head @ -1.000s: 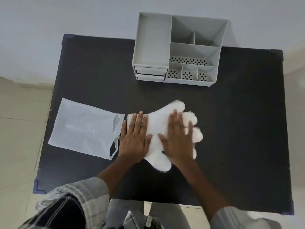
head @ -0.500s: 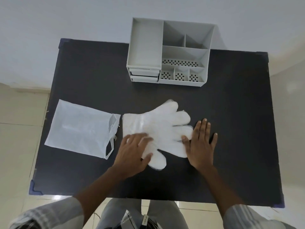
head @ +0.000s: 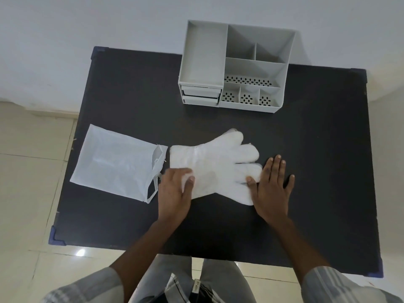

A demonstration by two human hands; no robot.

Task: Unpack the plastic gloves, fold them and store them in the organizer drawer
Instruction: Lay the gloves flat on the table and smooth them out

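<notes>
A: What lies at the left of the frame in front of you?

B: A white plastic bag lies flat on the black table at centre left. Its torn, open mouth faces right, toward the gloves, and it sits just beside their cuff edge without clearly touching it.

A: And your left hand?

B: Your left hand is at lower centre, on the near cuff corner of the plastic gloves. The fingers curl over the edge and the thumb presses on top, so you seem to be pinching that corner of thin plastic. The hand is mostly closed around it.

A: Where are the gloves themselves?

B: They lie in the middle of the frame, flat on the table, cuff pointing left and fingers fanned to the right. I cannot tell how many are stacked there.

A: Your right hand?

B: Your right hand is right of centre, spread flat and palm down, holding nothing. Its thumb rests on the lowest glove fingers and the palm edge overlaps the glove's thumb, while the 4 fingers lie on bare table.

A: And the organizer?

B: The grey organizer stands at upper centre, well apart from the gloves. Its 2 drawers sit at the lower left of its front, both pushed in.
</notes>
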